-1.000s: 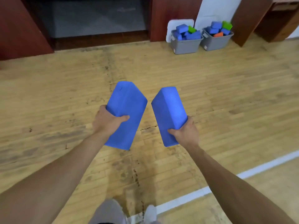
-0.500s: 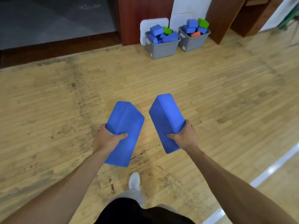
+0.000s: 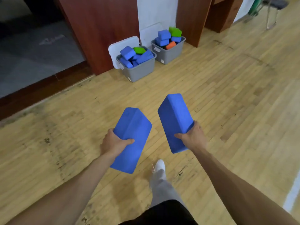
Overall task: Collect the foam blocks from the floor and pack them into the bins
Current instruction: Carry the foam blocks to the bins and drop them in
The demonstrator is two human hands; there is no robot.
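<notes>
My left hand point(image 3: 113, 143) grips a blue foam block point(image 3: 134, 127) near its lower half, the block pointing up and away from me. My right hand point(image 3: 192, 138) holds a second blue foam block point(image 3: 174, 117) the same way, a little higher. Both blocks hang above the wooden floor. Ahead stand two grey bins by the wall: the left bin point(image 3: 139, 72) is heaped with blue blocks and one green one, the right bin point(image 3: 172, 53) holds blue, green and orange blocks piled above its rim.
A white lid point(image 3: 119, 46) leans behind the left bin, another white lid point(image 3: 150, 34) behind the right one. Dark red wooden panels point(image 3: 100, 30) flank the bins. A dark doorway lies at the left. A chair point(image 3: 271, 10) stands far right. My leg and white shoe point(image 3: 159, 166) step forward.
I have walked closer to the bins, which now look larger and nearer the middle of the view. Both hands keep the same hold on their blocks. My foot has swung forward.
</notes>
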